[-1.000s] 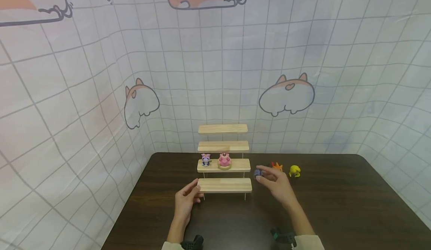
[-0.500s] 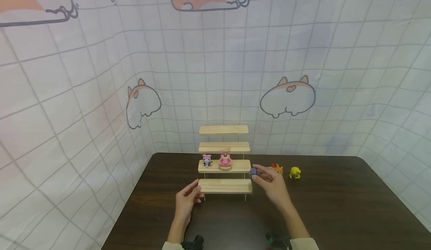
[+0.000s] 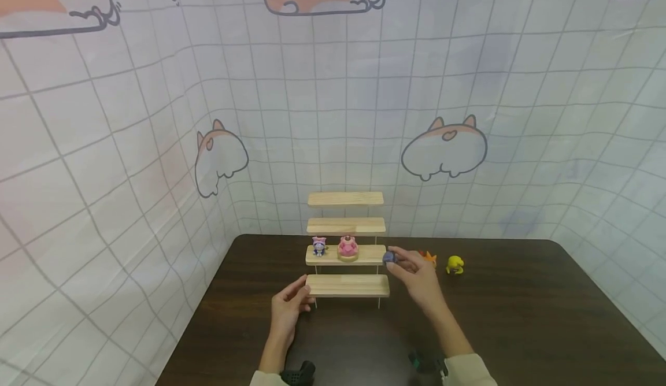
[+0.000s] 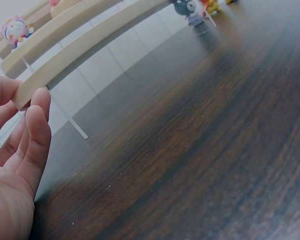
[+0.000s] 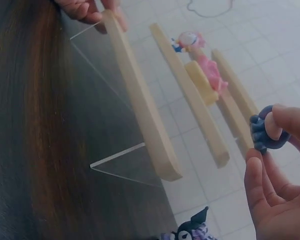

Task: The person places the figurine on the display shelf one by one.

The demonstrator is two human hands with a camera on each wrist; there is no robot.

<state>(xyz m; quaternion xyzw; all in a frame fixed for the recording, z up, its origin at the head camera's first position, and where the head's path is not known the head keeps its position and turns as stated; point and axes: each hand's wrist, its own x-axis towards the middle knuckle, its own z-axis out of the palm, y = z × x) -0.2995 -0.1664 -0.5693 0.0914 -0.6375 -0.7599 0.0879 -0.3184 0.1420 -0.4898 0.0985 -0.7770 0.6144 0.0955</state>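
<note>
In the head view, the right hand (image 3: 420, 277) shows the blue figurine (image 3: 389, 258) as little more than a dark lump, just beside the right end of the second plank (image 3: 372, 254). The right wrist view reveals its rounded body and stubby limbs, its grip pinching it between thumb and fingers; whether it touches wood, I cannot tell. The left hand (image 3: 286, 311) has its grip on the left end of the lowest plank (image 3: 347, 285); the left wrist view shows fingertips under that corner. A purple-and-white figurine (image 3: 319, 247) stands near the second plank's left end, a pink figurine (image 3: 347, 248) near its middle. Toward the far edge of the desk (image 3: 520, 305), right of the planks, are an orange figurine (image 3: 430, 259), partly behind the right hand, and a yellow figurine (image 3: 455, 264). Only the wrist views show a black figurine (image 5: 190, 231).
</note>
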